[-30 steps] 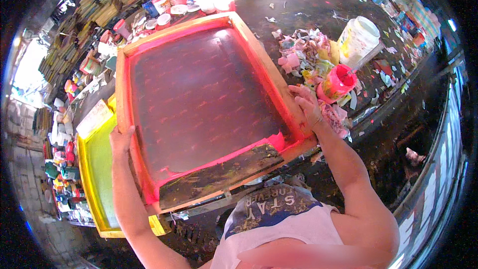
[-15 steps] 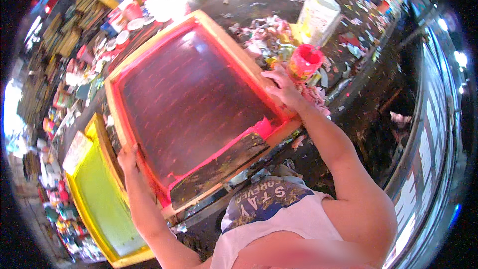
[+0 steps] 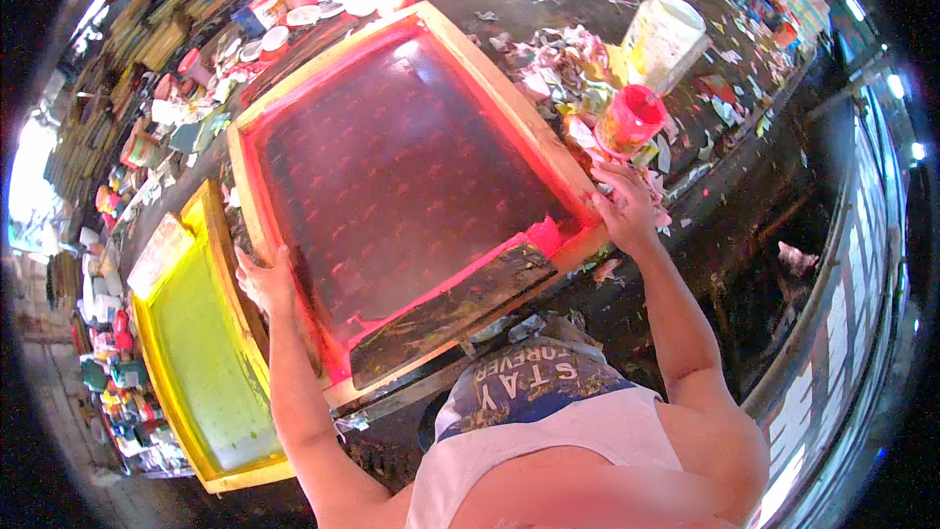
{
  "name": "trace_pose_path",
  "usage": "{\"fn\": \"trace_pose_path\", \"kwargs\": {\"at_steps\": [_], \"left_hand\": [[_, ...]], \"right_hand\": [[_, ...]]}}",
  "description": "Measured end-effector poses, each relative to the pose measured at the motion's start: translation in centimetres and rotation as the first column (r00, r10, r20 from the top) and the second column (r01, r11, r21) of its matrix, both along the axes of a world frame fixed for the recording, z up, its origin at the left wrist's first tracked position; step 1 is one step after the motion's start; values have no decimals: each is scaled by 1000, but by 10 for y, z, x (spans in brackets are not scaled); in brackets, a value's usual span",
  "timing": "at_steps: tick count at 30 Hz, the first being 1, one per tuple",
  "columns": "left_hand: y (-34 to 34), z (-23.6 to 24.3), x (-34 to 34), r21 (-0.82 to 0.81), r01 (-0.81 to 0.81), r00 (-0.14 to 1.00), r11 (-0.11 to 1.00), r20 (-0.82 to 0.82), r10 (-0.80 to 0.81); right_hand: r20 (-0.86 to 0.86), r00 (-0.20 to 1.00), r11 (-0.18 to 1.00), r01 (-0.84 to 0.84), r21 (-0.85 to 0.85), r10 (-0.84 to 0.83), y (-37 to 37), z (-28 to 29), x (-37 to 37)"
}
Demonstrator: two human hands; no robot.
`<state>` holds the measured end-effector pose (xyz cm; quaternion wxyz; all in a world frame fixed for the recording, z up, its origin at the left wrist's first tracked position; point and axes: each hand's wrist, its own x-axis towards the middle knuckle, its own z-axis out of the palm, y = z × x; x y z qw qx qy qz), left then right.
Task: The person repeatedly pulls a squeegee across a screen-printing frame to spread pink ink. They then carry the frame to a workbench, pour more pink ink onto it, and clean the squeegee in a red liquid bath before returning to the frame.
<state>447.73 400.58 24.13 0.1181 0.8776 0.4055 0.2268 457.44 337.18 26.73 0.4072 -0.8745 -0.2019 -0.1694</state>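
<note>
While a dark, litter-strewn worktable (image 3: 548, 15) spreads beneath it, a rectangular wooden-framed dark mesh screen edged in hot pink (image 3: 401, 176) lies with its long axis running away toward the far left, beside a yellow-framed, pale green mesh screen (image 3: 206, 333) on its left. A tall white plastic tub (image 3: 666, 39) and a pink-smeared round jar (image 3: 632, 120) stand past its right rail, where the right hand (image 3: 627, 208), the nearer, meets the wood by the near corner, its grip impossible to tell; the left hand (image 3: 266, 282), fingers wide, hangs beside the left rail, contact unclear.
</note>
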Motion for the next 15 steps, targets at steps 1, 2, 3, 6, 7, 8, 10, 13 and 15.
{"fn": "trace_pose_path", "kwargs": {"at_steps": [1, 2, 3, 6, 7, 8, 10, 13, 15], "left_hand": [[-14, 9, 4, 34, 59, 998, 998, 7, -59], [-32, 19, 11, 66, 126, 992, 990, 14, -127], [-52, 30, 19, 107, 237, 968, 965, 59, -245], [-131, 62, 48, 103, 554, 795, 826, 226, -562], [-162, 70, 59, 41, 648, 723, 760, 282, -631], [-194, 76, 71, 19, 755, 607, 655, 359, -709], [-263, 80, 93, -52, 834, 534, 550, 330, -778], [-361, 70, 123, -26, 926, 369, 376, 263, -891], [-418, 56, 141, -111, 950, 311, 291, 289, -905]], "right_hand": [[30, 999, 1000, 25, -4, -25, -8, 4, -10], [59, 996, 998, 62, -12, -61, -18, 8, -19], [159, 985, 997, 74, 0, -73, -24, 8, -24], [28, 992, 983, 121, 140, -126, -43, 12, -36], [-14, 993, 981, 118, 156, -117, -50, 15, -38], [1, 995, 974, 102, 200, -104, -55, 15, -38], [-9, 997, 944, 81, 320, -82, -62, 16, -37], [89, 987, 972, 112, 206, -132, -83, 17, -37], [116, 982, 971, 127, 202, -152, -100, 15, -43]]}}
